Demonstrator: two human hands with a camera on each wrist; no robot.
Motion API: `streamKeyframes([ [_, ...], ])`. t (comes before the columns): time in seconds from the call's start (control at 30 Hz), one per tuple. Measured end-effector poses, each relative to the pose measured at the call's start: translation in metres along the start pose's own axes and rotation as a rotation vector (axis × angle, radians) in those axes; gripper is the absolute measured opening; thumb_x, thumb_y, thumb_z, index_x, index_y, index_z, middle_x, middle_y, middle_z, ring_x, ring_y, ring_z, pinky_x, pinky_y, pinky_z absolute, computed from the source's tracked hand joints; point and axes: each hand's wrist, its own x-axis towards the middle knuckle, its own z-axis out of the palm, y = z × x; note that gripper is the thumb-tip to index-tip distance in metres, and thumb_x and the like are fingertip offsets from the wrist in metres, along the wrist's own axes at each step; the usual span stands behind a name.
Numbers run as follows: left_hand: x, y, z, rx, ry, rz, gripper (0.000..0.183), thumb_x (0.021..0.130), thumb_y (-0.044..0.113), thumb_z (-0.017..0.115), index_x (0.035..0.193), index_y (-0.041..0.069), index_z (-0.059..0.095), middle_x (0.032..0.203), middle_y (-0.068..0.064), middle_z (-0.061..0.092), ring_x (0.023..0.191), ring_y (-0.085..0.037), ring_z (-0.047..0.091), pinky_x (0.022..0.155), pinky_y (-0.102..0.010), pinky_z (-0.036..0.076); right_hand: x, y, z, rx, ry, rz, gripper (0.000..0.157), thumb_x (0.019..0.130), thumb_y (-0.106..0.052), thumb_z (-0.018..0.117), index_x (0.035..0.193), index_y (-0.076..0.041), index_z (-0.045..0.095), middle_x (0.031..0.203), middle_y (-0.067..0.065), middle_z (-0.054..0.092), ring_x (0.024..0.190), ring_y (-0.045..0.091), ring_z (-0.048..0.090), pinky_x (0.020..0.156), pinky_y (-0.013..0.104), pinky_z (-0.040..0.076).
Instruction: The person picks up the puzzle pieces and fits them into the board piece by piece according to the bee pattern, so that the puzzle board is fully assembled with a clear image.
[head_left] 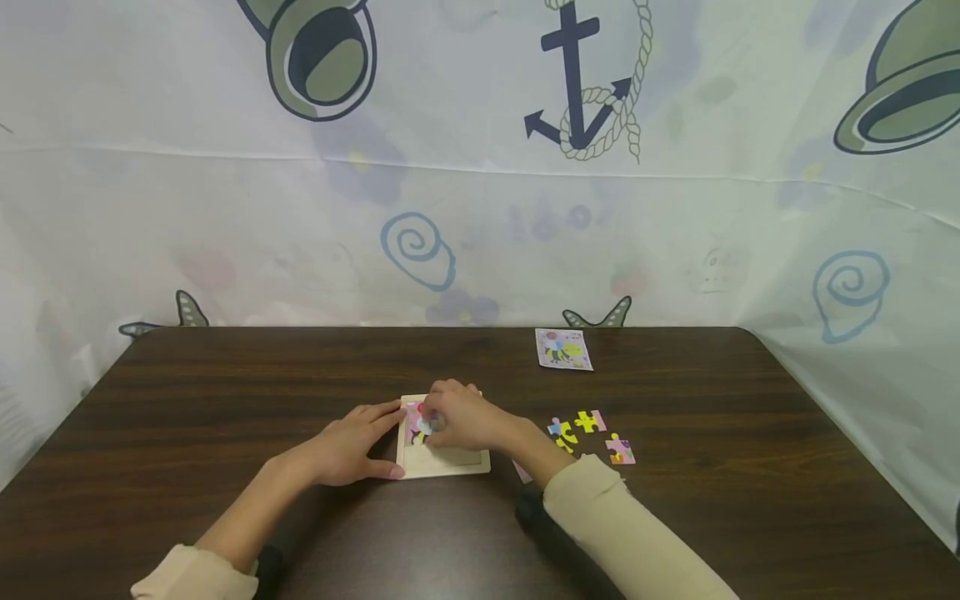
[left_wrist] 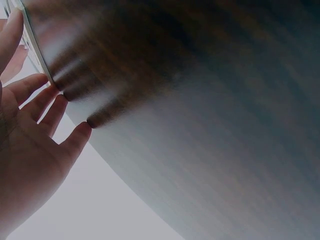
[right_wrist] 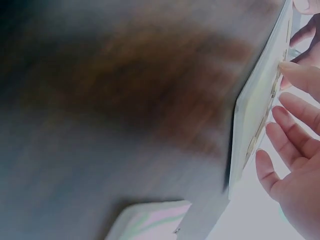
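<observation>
Puzzle tray [head_left: 442, 462] is lying flat around the middle of the dark surface [head_left: 225, 400], with some picture pieces [head_left: 413, 417] in its far left part. Left hand [head_left: 347, 446] has its grip spread along the left edge, thumb by the near corner, which is a solid brace imo. Right hand [head_left: 467, 421] is over the pieces, fingertips down, but I can't tell if that grip is pinching one or just pressing. I'd line up the tabs, then push straight down; sliding could pop a neighbour out. The bee card [head_left: 563, 348] at the back looks handy for checking. Loose pieces [head_left: 587, 422] sit just past the right sleeve [head_left: 630, 533], so mind that cuff. Surface is wood-grain and a bit shiny; behind it hangs a pale creased sheet [head_left: 502, 250] with an anchor [head_left: 574, 92] print.
</observation>
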Motion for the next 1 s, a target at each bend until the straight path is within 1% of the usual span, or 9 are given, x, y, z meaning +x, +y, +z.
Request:
streamKeyframes([
  [0.23,0.001,-0.001,0.000,-0.002,-0.010,-0.012,0.080,0.078,0.042,0.068,0.138,0.000,0.036,0.143,-0.020,0.030,0.126,-0.039,0.029,0.091,-0.064,0.027,-0.001,0.001,-0.001,0.039,-0.009,0.016,0.026,0.080,-0.023,0.072,0.103,-0.011,0.066,0.099,-0.003,0.054,0.099,0.013,0.045,0.080,0.028,0.032],
  [0.3,0.001,-0.001,0.000,-0.002,-0.012,-0.010,0.080,0.078,0.042,0.068,0.138,0.000,0.036,0.143,-0.020,0.030,0.126,-0.039,0.029,0.092,-0.063,0.028,-0.002,0.001,-0.002,0.053,-0.006,0.009,0.026,0.080,-0.023,0.071,0.103,-0.012,0.066,0.100,-0.003,0.054,0.099,0.013,0.046,0.082,0.030,0.033],
  [0.47,0.002,-0.001,0.000,-0.002,-0.015,-0.016,0.080,0.078,0.042,0.068,0.138,0.000,0.036,0.143,-0.020,0.030,0.126,-0.040,0.029,0.091,-0.064,0.027,-0.004,0.003,-0.003,0.070,-0.002,-0.016,0.025,0.080,-0.022,0.071,0.103,-0.012,0.067,0.100,-0.002,0.055,0.097,0.013,0.047,0.084,0.032,0.035],
  [0.53,0.001,-0.001,0.000,-0.002,-0.016,-0.021,0.080,0.078,0.042,0.068,0.138,0.001,0.036,0.143,-0.020,0.030,0.126,-0.040,0.028,0.091,-0.065,0.027,-0.004,0.005,-0.003,0.073,-0.001,-0.028,0.024,0.080,-0.021,0.071,0.103,-0.012,0.068,0.099,-0.001,0.056,0.096,0.013,0.047,0.083,0.031,0.035],
  [0.63,0.001,0.000,0.000,0.009,-0.011,-0.011,0.079,0.079,0.042,0.067,0.138,0.000,0.036,0.142,-0.020,0.030,0.126,-0.040,0.029,0.090,-0.064,0.028,-0.005,0.007,-0.003,0.076,-0.004,-0.049,0.024,0.081,-0.020,0.070,0.103,-0.011,0.068,0.099,0.000,0.056,0.093,0.013,0.048,0.082,0.030,0.036],
  [0.77,0.000,0.001,0.000,0.017,-0.007,0.001,0.079,0.079,0.043,0.068,0.137,-0.001,0.037,0.142,-0.021,0.031,0.125,-0.041,0.030,0.090,-0.064,0.029,-0.006,0.011,-0.005,0.102,-0.009,-0.077,0.025,0.082,-0.019,0.070,0.104,-0.009,0.067,0.095,0.001,0.057,0.088,0.012,0.050,0.078,0.026,0.039],
  [0.87,0.000,0.001,0.000,0.013,-0.008,-0.007,0.080,0.078,0.043,0.068,0.137,0.000,0.037,0.141,-0.021,0.031,0.125,-0.040,0.030,0.090,-0.064,0.029,-0.008,0.016,-0.006,0.126,-0.002,-0.086,0.024,0.081,-0.018,0.070,0.103,-0.007,0.067,0.092,0.001,0.058,0.083,0.011,0.050,0.074,0.022,0.041],
  [1.0,0.001,0.000,0.001,0.009,-0.013,-0.026,0.081,0.078,0.043,0.068,0.138,0.001,0.036,0.142,-0.019,0.030,0.126,-0.040,0.030,0.091,-0.065,0.027,-0.012,0.021,-0.010,0.148,0.021,-0.108,0.023,0.081,-0.014,0.070,0.101,-0.004,0.067,0.088,0.003,0.057,0.080,0.013,0.051,0.071,0.021,0.042],
])
